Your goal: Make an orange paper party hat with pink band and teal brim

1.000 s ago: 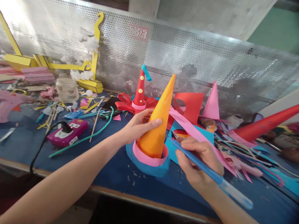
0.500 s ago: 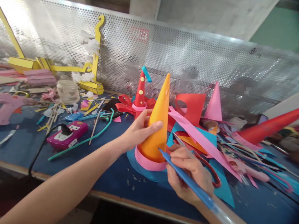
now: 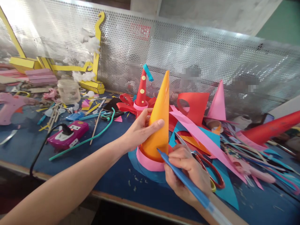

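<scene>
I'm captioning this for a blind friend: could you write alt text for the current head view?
A left hand holds an orange cone standing within a pink band, while the right hand holds a blue pen, its tip at the cone's lower side. Scissors, other paper cones and a purple socket block clutter the blue table.

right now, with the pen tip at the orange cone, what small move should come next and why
Probably draw the blue pen lightly along the orange cone, just above the pink band: the right hand has its tip at the surface, and the left hand grips the cone.
</scene>
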Tool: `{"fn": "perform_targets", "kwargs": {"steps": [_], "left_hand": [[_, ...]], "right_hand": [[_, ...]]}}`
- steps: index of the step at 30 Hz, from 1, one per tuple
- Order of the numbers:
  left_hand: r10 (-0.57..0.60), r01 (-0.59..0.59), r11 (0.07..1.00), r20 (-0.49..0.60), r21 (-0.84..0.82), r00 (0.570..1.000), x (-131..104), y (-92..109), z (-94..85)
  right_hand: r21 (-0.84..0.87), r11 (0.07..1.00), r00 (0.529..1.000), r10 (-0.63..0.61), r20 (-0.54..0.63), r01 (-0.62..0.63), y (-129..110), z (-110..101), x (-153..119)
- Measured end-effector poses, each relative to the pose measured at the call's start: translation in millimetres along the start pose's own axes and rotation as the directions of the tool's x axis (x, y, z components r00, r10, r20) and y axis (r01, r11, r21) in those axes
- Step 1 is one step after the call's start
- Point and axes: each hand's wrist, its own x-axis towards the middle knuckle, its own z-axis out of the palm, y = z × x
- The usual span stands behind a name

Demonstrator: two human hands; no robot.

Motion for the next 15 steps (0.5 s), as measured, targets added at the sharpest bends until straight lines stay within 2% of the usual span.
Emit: {"fn": "perform_targets", "kwargs": {"steps": [5,15], "left_hand": [[0.004,-0.004,1.0,-0.009,0.005,1.0,1.2,-1.9,-0.1],[-0.009,0.008,1.0,-0.02,-0.005,1.0,0.8,-0.9,0.3]], "right_hand": [[-0.015,1.0,1.0,0.002,-0.024,-0.002,0.0,2.2,1.8],[0.018,1.0,1.0,-0.015,0.005,0.015,-0.9,2.7,0.9]]}}
